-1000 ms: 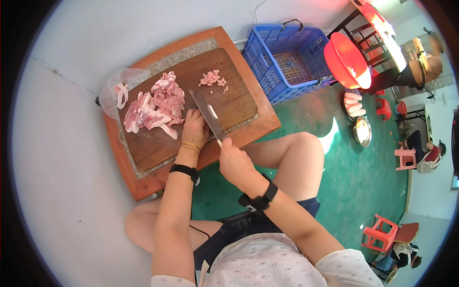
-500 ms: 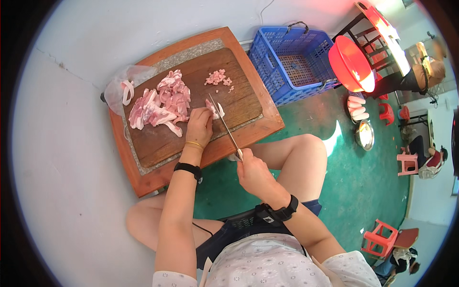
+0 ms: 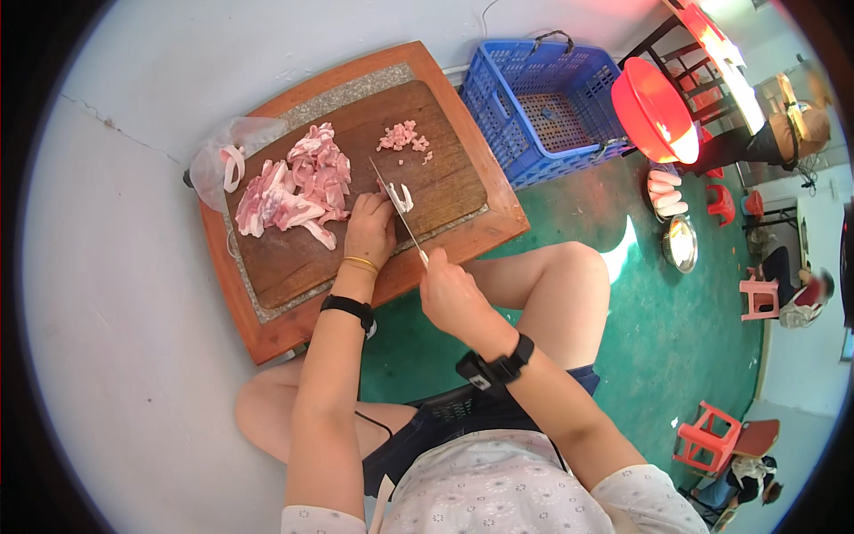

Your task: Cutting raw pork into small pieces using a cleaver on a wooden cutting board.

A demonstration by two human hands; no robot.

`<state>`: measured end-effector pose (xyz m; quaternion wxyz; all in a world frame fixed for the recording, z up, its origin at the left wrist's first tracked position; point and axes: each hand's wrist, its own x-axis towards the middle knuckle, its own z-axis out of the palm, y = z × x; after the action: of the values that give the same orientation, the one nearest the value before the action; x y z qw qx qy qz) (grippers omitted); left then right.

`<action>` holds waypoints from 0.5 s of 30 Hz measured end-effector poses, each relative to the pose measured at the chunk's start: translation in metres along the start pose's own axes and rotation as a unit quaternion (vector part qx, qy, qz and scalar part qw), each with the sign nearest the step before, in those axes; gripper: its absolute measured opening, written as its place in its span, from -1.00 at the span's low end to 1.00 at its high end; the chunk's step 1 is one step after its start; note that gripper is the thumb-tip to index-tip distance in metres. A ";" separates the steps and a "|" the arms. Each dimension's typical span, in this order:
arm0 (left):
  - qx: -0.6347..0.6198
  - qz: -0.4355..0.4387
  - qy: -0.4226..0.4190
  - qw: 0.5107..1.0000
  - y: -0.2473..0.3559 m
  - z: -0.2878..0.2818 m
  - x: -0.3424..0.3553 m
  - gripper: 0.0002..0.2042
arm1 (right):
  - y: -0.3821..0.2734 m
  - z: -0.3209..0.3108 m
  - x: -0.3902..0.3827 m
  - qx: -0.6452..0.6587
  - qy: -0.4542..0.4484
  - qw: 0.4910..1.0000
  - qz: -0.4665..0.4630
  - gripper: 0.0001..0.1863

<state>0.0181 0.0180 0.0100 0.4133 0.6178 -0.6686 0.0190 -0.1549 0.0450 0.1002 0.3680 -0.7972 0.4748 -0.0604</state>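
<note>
My right hand (image 3: 455,294) grips the handle of a kitchen knife (image 3: 402,212), its long thin blade slanting up and left over the wooden cutting board (image 3: 454,182). Beside the blade, my left hand (image 3: 369,230) has its fingers curled down on a piece of meat, which they mostly hide. Thin white strips (image 3: 406,197) lie just right of the blade. A heap of raw pink meat with pale fat (image 3: 298,182) covers the board's left part. Small diced meat (image 3: 402,136) is gathered near the far edge.
The board rests on a low wood-framed table (image 3: 498,227). A clear plastic bag (image 3: 209,169) sits at its left corner. To the right stand a blue basket (image 3: 507,133), a red basin (image 3: 649,111) and a metal bowl (image 3: 680,245). Several people and stools are farther right.
The knife and my right hand have shifted left, bringing the blade closer to my left fingers. A white strip now lies separately right of the blade. The view has tilted slightly.
</note>
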 end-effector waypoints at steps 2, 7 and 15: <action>0.010 -0.008 -0.002 1.000 0.003 0.001 -0.001 -0.82 | 0.000 0.000 0.011 -0.001 -0.012 1.000 0.017 -0.83; 0.018 -0.026 0.012 0.999 -0.003 0.003 -0.007 -0.82 | 0.005 -0.001 -0.019 -0.012 -0.028 0.998 0.046 -0.84; -0.049 -0.064 0.054 0.995 0.000 0.001 -0.004 -0.86 | 0.031 -0.007 -0.033 0.023 -0.006 0.999 0.029 -0.81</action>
<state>0.0172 0.0214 0.0072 0.4787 0.6364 -0.6047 -0.0068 -0.1979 0.0591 0.0930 0.3907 -0.7747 0.4940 -0.0563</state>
